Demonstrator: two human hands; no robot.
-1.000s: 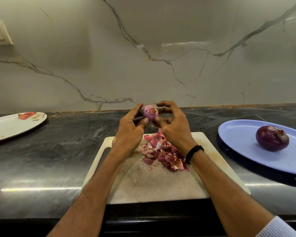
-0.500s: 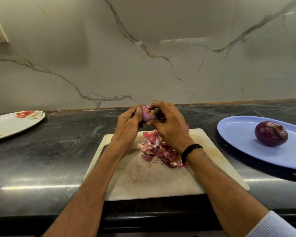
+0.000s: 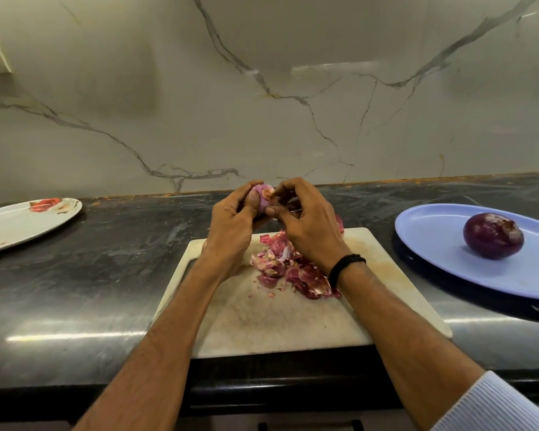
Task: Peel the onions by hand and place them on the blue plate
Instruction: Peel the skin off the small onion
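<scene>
Head view: small pinkish round onion (image 3: pixel 263 197) is gripped in left hand (image 3: pixel 231 225), its skin pinched by right hand (image 3: pixel 308 227); blue oval plate (image 3: pixel 439 241) is set rightward, nearer the right

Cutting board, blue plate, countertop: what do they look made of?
Cutting board: probably white plastic, matte; surface is scuffed and stained.
Blue plate: likely melamine or plastic; uniform colour, soft sheen.
Countertop: polished dark stone, maybe granite; pale veining, sharp light streaks.
</scene>
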